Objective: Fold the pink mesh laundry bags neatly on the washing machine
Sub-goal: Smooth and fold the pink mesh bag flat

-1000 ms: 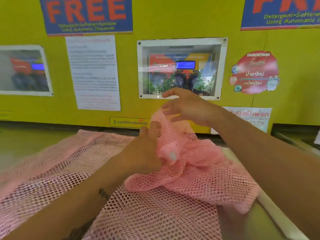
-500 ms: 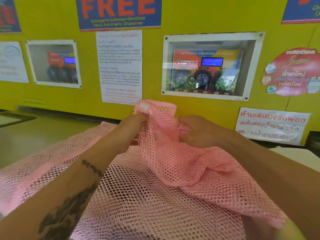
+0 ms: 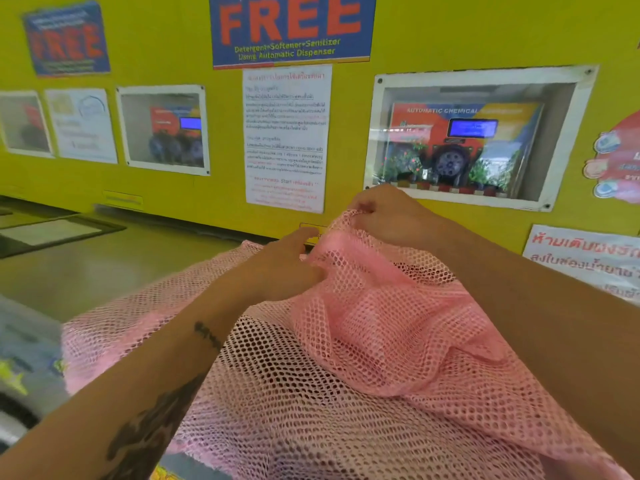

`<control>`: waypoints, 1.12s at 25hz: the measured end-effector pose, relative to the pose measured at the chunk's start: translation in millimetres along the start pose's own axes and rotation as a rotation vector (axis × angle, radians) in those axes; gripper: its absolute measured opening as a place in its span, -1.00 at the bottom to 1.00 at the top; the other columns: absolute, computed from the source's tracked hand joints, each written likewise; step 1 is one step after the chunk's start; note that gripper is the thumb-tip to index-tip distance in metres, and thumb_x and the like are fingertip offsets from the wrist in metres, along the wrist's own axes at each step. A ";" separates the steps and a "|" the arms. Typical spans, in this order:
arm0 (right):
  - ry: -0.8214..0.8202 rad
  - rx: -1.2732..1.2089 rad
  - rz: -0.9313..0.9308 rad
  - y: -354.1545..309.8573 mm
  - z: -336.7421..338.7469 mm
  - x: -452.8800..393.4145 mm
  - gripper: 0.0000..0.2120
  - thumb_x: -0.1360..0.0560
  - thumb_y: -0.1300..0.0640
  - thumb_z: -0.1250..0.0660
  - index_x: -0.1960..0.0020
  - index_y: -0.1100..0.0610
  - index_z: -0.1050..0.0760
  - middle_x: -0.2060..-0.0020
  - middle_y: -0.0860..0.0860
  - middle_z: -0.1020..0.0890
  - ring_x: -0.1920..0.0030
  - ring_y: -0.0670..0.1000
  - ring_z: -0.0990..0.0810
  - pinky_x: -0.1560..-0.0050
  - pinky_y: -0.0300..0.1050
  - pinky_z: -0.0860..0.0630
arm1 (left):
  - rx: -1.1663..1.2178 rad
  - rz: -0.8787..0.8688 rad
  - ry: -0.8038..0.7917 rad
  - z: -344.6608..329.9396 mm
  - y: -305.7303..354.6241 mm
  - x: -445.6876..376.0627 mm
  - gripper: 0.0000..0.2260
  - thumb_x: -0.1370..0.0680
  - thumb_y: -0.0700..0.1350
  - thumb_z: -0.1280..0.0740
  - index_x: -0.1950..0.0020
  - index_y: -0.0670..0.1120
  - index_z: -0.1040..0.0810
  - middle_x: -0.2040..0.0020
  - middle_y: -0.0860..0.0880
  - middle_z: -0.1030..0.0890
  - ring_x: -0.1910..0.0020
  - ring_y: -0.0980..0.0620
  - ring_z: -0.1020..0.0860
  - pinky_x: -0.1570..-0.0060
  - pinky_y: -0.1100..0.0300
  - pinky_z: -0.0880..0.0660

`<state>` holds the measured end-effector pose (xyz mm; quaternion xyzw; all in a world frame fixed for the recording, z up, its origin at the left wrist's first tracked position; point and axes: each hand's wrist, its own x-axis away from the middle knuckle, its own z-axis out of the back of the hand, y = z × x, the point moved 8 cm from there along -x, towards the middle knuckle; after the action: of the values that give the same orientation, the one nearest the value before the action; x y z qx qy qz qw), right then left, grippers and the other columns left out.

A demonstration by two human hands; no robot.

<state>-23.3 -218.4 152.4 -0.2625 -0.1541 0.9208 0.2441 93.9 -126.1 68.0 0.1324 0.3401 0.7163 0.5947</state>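
A crumpled pink mesh laundry bag [image 3: 377, 327] is lifted at its far edge above another pink mesh bag [image 3: 145, 313] that lies spread flat on the washing machine top [image 3: 69, 271]. My right hand [image 3: 384, 213] pinches the raised top edge of the crumpled bag. My left hand [image 3: 287, 265] grips the same bag a little lower and to the left. Both forearms reach in from the near side over the mesh.
A yellow wall [image 3: 433, 36] stands right behind the machines, with a blue FREE poster [image 3: 291, 26], a white notice sheet [image 3: 285, 136] and a recessed dispenser window [image 3: 471, 140]. A neighbouring machine's dark-framed lid [image 3: 52, 232] lies at the far left.
My right hand has risen and moved farther away along the bag's top edge. My left hand has slid lower on the mesh. The camera has turned left.
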 end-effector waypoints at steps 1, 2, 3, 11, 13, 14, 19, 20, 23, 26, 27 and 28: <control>-0.029 -0.068 -0.009 -1.2 -2.1 0.6 -0.91 -0.48 0.18 -0.41 0.19 0.05 -0.62 0.34 -0.04 -0.60 0.34 -0.09 -0.50 0.32 -0.17 -0.38 | 0.079 0.051 -0.065 -4.2 -9.6 -0.4 -0.28 -0.40 0.20 -0.34 -0.51 0.26 -0.11 -0.45 0.02 -0.39 -0.40 -0.03 -0.37 -0.18 0.05 -0.29; -0.076 -0.121 -0.014 -2.5 -4.9 2.8 -0.93 -0.47 0.17 -0.44 0.19 0.05 -0.63 0.36 -0.07 -0.59 0.36 -0.12 -0.50 0.31 -0.19 -0.38 | 0.200 0.099 -0.094 -5.1 -18.0 -1.4 -0.30 -0.45 0.20 -0.30 -0.53 0.24 -0.07 -0.48 -0.01 -0.36 -0.43 -0.06 -0.33 -0.23 -0.01 -0.24; -0.128 -0.152 -0.014 -3.6 -8.3 5.2 -0.93 -0.46 0.16 -0.47 0.19 0.04 -0.64 0.37 -0.09 -0.58 0.38 -0.14 -0.49 0.30 -0.21 -0.37 | 0.343 0.159 -0.088 -3.0 -27.4 -4.4 -0.35 -0.50 0.18 -0.25 -0.54 0.21 -0.08 -0.48 -0.05 -0.36 -0.45 -0.09 -0.30 -0.28 -0.08 -0.19; -0.310 -0.085 -0.126 22.2 -20.0 19.6 -0.74 -0.45 0.14 -0.44 -0.14 0.03 -0.62 -0.02 -0.03 -0.64 -0.04 -0.01 -0.60 -0.16 0.03 -0.50 | 0.708 0.177 -0.151 -16.4 -25.2 -17.1 -0.69 -0.49 -0.20 -0.37 -0.23 -0.08 -0.59 -0.13 -0.13 -0.67 -0.14 -0.14 -0.60 -0.16 -0.10 -0.51; -0.459 0.205 -0.202 50.9 -24.8 32.2 -0.65 -0.41 0.15 -0.38 -0.19 0.11 -0.56 -0.13 0.05 -0.61 -0.14 0.15 -0.57 -0.21 0.20 -0.48 | 0.756 0.128 0.033 -2.3 -22.8 -21.6 -0.74 -0.44 -0.38 -0.38 -0.04 -0.11 -0.63 0.03 -0.13 -0.68 0.11 -0.12 -0.64 0.14 0.05 -0.59; -0.521 0.291 -0.239 65.5 -27.5 39.5 -0.64 -0.39 0.17 -0.36 -0.18 0.17 -0.55 -0.12 0.11 -0.61 -0.13 0.20 -0.57 -0.17 0.21 -0.50 | 0.771 0.106 0.119 6.6 -22.2 -21.3 -0.77 -0.42 -0.42 -0.37 0.12 -0.09 -0.62 0.18 -0.08 -0.65 0.25 -0.07 -0.61 0.32 0.16 -0.54; -0.450 0.286 -0.297 97.3 -33.7 47.0 -0.70 -0.46 0.29 -0.24 0.38 0.02 -0.52 0.36 0.03 -0.51 0.33 0.05 -0.46 0.38 -0.12 -0.32 | 1.001 0.016 0.042 29.5 -10.8 -11.4 -0.77 -0.43 -0.39 -0.27 0.10 -0.06 -0.53 0.14 -0.12 -0.64 0.30 -0.04 -0.57 0.31 0.14 -0.41; -0.360 0.321 -0.284 97.3 -27.1 39.8 -0.74 -0.49 0.25 -0.24 0.33 0.05 -0.54 0.31 0.08 -0.55 0.27 0.09 -0.50 0.34 -0.10 -0.37 | 1.028 0.004 -0.002 32.7 -9.3 -7.9 -0.76 -0.41 -0.35 -0.27 0.02 -0.07 -0.54 0.09 -0.13 -0.67 0.27 -0.04 -0.60 0.28 0.13 -0.46; 0.147 0.444 -0.179 80.6 16.0 10.3 -0.86 -0.51 0.18 -0.22 0.18 0.11 -0.52 0.13 0.09 -0.60 0.10 0.16 -0.55 0.17 -0.01 -0.50 | 1.049 -0.019 0.103 58.8 -20.1 -0.3 -0.71 -0.45 -0.36 -0.21 -0.07 -0.09 -0.54 0.18 -0.07 -0.67 0.30 0.01 -0.61 0.29 0.16 -0.50; -0.088 0.546 -0.120 65.3 8.5 -13.7 -0.84 -0.50 0.13 -0.23 0.16 0.17 -0.52 0.19 0.06 -0.56 0.17 0.10 -0.52 0.25 -0.07 -0.44 | 1.013 0.086 0.470 101.2 -60.5 9.1 -0.67 -0.45 -0.39 -0.17 -0.05 -0.06 -0.56 0.24 -0.05 -0.60 0.39 0.04 -0.50 0.38 0.17 -0.37; -0.291 0.599 -0.165 69.0 -7.7 -13.5 -0.82 -0.51 0.13 -0.23 0.15 0.23 -0.51 0.20 0.08 -0.55 0.20 0.07 -0.49 0.29 -0.10 -0.39 | 0.938 0.143 0.620 117.3 -78.1 16.6 -0.66 -0.43 -0.37 -0.17 -0.03 -0.04 -0.58 0.26 -0.06 -0.55 0.43 0.06 -0.46 0.44 0.18 -0.32; -0.418 0.647 -0.203 73.8 -22.3 -11.3 -0.82 -0.52 0.15 -0.22 0.17 0.23 -0.48 0.21 0.11 -0.52 0.23 0.06 -0.44 0.33 -0.12 -0.33 | 0.813 0.203 0.768 133.9 -95.1 27.5 -0.67 -0.42 -0.35 -0.18 0.02 0.01 -0.59 0.29 -0.06 -0.51 0.49 0.08 -0.42 0.51 0.23 -0.28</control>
<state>-29.6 -282.4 108.4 0.0375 0.0726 0.9266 0.3672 238.8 -50.2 99.0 0.1129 0.7660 0.5780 0.2578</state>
